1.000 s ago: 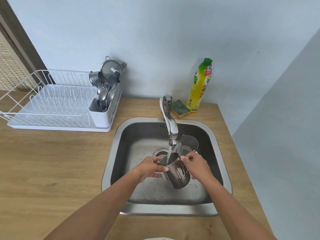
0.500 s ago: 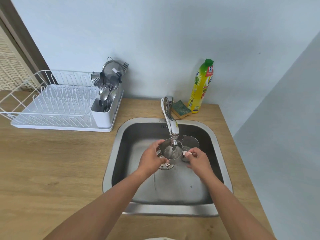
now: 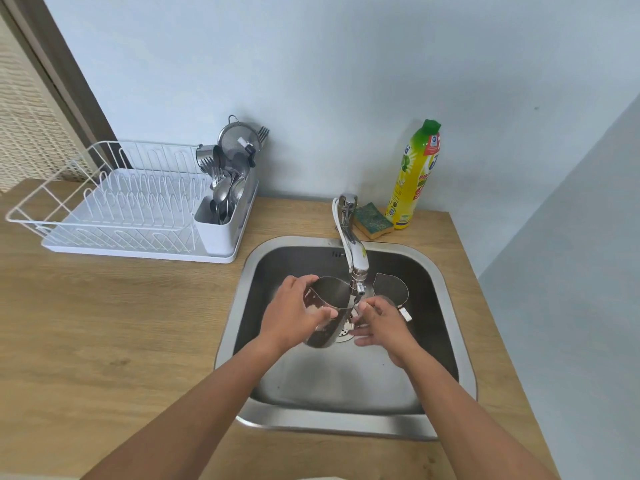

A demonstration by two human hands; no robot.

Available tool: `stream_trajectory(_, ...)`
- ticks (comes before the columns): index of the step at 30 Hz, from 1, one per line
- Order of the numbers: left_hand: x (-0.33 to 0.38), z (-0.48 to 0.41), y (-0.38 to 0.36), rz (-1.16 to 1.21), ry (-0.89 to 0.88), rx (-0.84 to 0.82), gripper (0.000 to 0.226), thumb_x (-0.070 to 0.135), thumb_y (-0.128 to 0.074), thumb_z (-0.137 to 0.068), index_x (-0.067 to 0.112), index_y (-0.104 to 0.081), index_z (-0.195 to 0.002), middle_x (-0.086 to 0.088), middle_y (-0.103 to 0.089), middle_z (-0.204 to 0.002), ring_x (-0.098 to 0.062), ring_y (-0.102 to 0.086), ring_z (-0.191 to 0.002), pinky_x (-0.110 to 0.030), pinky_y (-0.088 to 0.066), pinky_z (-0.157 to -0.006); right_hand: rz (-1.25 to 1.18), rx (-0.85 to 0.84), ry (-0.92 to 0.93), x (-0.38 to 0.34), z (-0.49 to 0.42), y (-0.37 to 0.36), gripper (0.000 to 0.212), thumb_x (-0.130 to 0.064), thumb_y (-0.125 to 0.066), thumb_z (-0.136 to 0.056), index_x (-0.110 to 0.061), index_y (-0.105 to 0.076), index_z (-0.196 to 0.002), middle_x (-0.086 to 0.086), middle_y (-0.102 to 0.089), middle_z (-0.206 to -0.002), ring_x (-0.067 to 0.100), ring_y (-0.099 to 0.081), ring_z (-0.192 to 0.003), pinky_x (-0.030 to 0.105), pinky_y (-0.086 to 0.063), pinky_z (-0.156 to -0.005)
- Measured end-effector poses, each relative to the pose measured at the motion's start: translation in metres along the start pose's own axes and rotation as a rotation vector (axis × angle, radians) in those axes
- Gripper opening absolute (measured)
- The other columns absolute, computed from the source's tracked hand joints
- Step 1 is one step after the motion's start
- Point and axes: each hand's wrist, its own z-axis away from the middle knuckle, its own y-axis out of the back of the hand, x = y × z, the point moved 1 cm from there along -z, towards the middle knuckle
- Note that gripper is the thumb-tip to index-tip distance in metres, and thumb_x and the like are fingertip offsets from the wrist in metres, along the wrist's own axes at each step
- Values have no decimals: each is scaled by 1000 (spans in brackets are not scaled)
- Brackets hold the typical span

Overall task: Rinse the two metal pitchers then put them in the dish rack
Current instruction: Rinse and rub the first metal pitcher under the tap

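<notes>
My left hand grips a metal pitcher by its side, held tilted over the steel sink just left of the faucet spout. My right hand is beside the pitcher's right edge under the spout, fingers spread and loosely curled; whether it touches the pitcher is unclear. A second metal pitcher stands upright in the sink behind my right hand. The white wire dish rack sits on the counter to the left.
A cutlery holder packed with spoons, forks and a strainer stands at the rack's right end. A green-yellow sponge and a yellow dish soap bottle are behind the sink. The wooden counter surrounds the sink.
The pitcher went from upright under the spout to tilted, shifted left of the stream. My right hand let go of its rim and dropped lower beside it.
</notes>
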Motion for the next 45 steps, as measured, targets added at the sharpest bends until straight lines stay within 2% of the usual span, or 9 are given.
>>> stream_trajectory(6, -19, 9, -19, 224, 176, -172, 67, 66, -77, -58, 29, -69, -113, 10, -72, -99, -6, -67, -90, -38, -57, -88, 127, 16, -84, 13, 14, 10, 24, -37, -50, -99, -14, -56, -97, 13, -61, -74, 28, -69, -61, 32, -54, -50)
stream_trajectory(11, -18, 16, -39, 509, 334, -318, 59, 35, -87, -70, 19, -63, -121, -5, -70, -101, -15, -68, -90, -32, -59, -76, 297, 148, -74, 10, 21, 32, 31, -46, -57, -92, -15, -63, -92, 8, -66, -77, 26, -71, -61, 27, -52, -48)
stream_trajectory(15, -3, 12, -44, 609, 308, -356, 47, 9, -85, -74, 21, -66, -115, 3, -69, -91, -13, -65, -81, -28, -53, -72, 327, 256, 6, 0, 26, 42, 29, -46, -63, -87, -18, -66, -86, 3, -70, -85, 29, -71, -75, 29, -53, -53)
stream_trajectory(19, 1, 3, -40, 560, 222, -258, 60, 2, -86, -65, 18, -66, -119, 5, -74, -101, -16, -69, -97, -26, -55, -83, 207, 288, 103, -4, 27, 41, 20, -34, -65, -88, -15, -65, -81, 8, -70, -83, 28, -67, -78, 37, -59, -64)
stream_trajectory(24, 1, 3, -26, 313, 128, -117, 68, 22, -92, -60, 30, -61, -120, 13, -61, -113, -6, -60, -101, -20, -46, -88, 138, 238, 164, 5, 23, 24, 14, -25, -58, -96, -14, -63, -90, 8, -64, -87, 20, -64, -79, 39, -62, -70)
stream_trajectory(29, -4, 8, -28, 308, 172, -191, 48, 29, -91, -61, 34, -64, -101, 12, -72, -97, -13, -68, -90, -30, -55, -84, 177, 200, 44, 14, 17, 26, 14, -25, -57, -96, -14, -63, -90, 12, -65, -88, 27, -64, -68, 37, -61, -59)
stream_trajectory(33, -6, 7, -36, 300, 163, -161, 56, 26, -91, -61, 35, -63, -109, 9, -65, -110, -11, -62, -98, -27, -53, -87, 202, 249, 90, 11, 19, 23, 13, -25, -56, -96, -14, -61, -90, 11, -64, -91, 30, -66, -86, 31, -59, -61)
stream_trajectory(38, -5, 2, -34, 306, 164, -212, 51, 29, -91, -60, 34, -66, -105, 10, -71, -103, -12, -66, -93, -32, -55, -87, 182, 196, 44, 10, 15, 30, 14, -23, -58, -96, -14, -61, -86, 14, -65, -92, 26, -62, -68, 37, -59, -59)
stream_trajectory(45, 1, -3, -32, 318, 160, -226, 56, 31, -91, -58, 28, -64, -108, 10, -69, -96, -12, -65, -91, -29, -53, -88, 199, 197, 29, 10, 17, 31, 14, -25, -56, -97, -19, -60, -86, 16, -66, -95, 29, -68, -72, 36, -61, -60)
